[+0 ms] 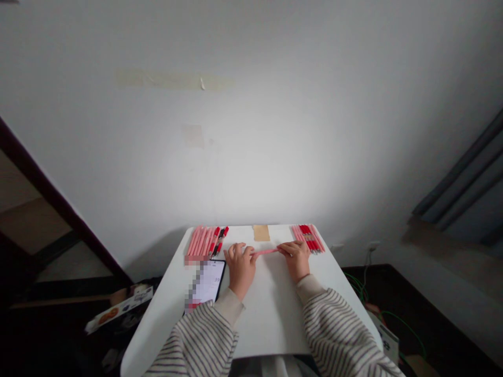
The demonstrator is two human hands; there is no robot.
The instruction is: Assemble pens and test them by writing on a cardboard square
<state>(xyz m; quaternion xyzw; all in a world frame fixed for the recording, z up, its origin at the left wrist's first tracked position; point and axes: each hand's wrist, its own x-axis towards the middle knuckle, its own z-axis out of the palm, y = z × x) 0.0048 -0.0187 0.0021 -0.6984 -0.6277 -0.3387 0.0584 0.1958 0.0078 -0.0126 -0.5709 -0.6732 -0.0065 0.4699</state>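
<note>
A slim pink pen [267, 252] lies crosswise between my two hands, just above or on the white table. My left hand [240, 267] pinches its left end, and my right hand [295, 257] grips the right end with closed fingers. The fingers cover both tips. Beyond my left hand is a row of pink pens [199, 242], with red and black pens [219, 240] at its right side. Near my right hand, more pink and red pens [308, 238] lie side by side.
A phone [210, 283] with a lit screen lies left of my left wrist. A tan paper patch [261, 233] is at the back of the white table [271, 319], which stands against the wall. Boxes and green cables [404, 319] are on the floor.
</note>
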